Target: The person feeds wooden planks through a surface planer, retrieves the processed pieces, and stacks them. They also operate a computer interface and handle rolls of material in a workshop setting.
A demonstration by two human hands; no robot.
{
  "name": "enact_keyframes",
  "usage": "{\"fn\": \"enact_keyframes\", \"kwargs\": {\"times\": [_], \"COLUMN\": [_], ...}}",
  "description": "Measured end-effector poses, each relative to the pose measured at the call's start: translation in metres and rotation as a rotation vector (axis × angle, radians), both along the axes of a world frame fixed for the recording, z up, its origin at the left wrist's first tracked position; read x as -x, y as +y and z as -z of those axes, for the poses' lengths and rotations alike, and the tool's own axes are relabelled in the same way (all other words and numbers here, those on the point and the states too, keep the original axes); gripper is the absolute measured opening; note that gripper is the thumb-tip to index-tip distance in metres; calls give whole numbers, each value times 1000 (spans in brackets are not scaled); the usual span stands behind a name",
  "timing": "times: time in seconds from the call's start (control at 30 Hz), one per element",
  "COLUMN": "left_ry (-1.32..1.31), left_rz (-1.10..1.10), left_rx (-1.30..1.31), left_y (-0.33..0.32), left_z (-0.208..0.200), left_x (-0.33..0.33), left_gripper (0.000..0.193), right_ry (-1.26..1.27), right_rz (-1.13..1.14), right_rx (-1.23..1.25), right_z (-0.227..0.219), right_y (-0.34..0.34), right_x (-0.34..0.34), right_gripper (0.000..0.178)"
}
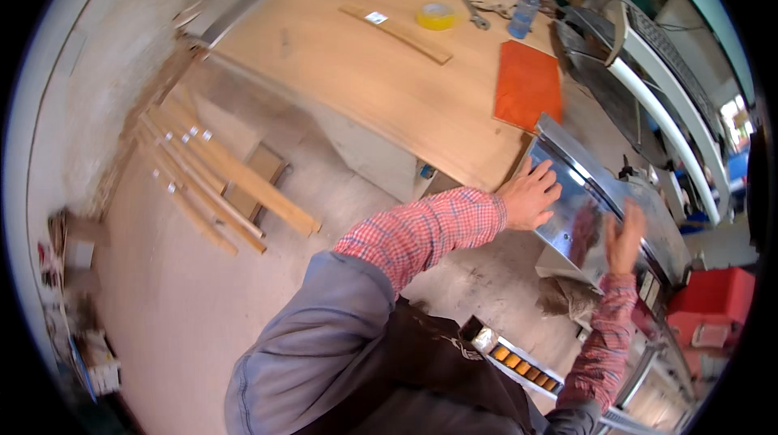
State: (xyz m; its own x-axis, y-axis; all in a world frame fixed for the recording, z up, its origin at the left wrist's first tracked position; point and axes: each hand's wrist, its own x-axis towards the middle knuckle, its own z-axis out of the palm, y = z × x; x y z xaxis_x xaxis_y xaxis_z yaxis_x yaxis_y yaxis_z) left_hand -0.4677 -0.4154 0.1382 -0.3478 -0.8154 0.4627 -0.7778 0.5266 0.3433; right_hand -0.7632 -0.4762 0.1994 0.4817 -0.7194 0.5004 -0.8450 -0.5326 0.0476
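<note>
Metal sheet [572, 212] — left grip [531, 195] atop; spread

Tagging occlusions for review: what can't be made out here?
All in the head view:
Right hand: motion blur hides whether it touches the metal.
Metal under the left hand: covered by it.
Labels on the wood strips: too small.
Apron: cut off by the lower edge.

At the table's [324, 54] near right corner, my left hand [529, 196] is on a panel [567, 212], my right hand [624, 242] over it. Along the table's right edge lies a mat [528, 83], a bottle [524, 15] farther along; further left are a wrench [473, 10], tape [438, 23] and a slat [397, 34]. Battens [251, 180] lie lower, before the table's left part.
</note>
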Motion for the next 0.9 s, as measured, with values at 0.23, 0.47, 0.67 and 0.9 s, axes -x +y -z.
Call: {"fn": "enact_keyframes", "kwargs": {"times": [0.23,0.47,0.67,0.9], "left_ry": [433,-35,-194,-222], "left_rz": [274,-226,-215,-146], "left_rx": [246,36,-82,-87], "left_y": [-21,-103,-157,-162], "left_z": [27,29,50,53], "left_x": [-113,-364,-420,-425], "left_gripper": [47,59,65,68], "right_ry": [-338,-307,-337,-321], "right_rz": [209,451,493,556], "right_rx": [-233,-184,-262,-299], "right_z": [51,45,30,29], "right_y": [54,66,62,63], "right_x": [-127,-162,-168,-170], "right_gripper": [49,49,45,46]}}
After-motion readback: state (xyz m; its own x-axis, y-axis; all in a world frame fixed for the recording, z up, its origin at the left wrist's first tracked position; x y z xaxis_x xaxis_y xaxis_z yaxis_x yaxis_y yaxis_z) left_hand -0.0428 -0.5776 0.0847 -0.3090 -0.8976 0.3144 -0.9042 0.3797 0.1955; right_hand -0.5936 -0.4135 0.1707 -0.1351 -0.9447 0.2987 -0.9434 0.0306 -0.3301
